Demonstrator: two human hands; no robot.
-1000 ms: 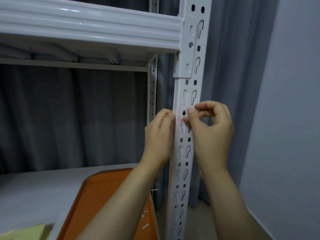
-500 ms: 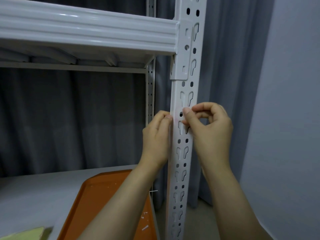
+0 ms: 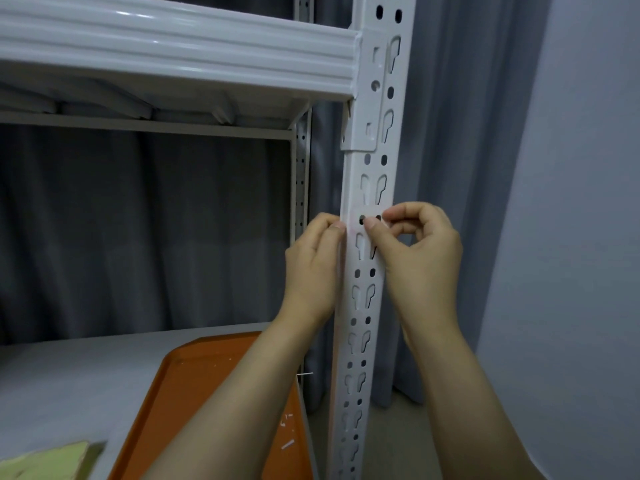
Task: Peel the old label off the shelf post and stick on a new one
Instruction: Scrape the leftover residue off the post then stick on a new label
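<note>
Several small white scraps (image 3: 287, 444) lie in the orange tray (image 3: 194, 403), which sits on the lower shelf (image 3: 69, 375) near its right edge. A pale yellow pad (image 3: 45, 460) rests at the shelf's front left. Both hands work the white shelf post (image 3: 363, 306) below the upper shelf beam (image 3: 173, 50). The left hand (image 3: 311, 268) has its fingers pressed together against the post's left edge. The right hand (image 3: 420, 258) pinches thumb and forefinger at the post face; whether they grip a label cannot be told.
</note>
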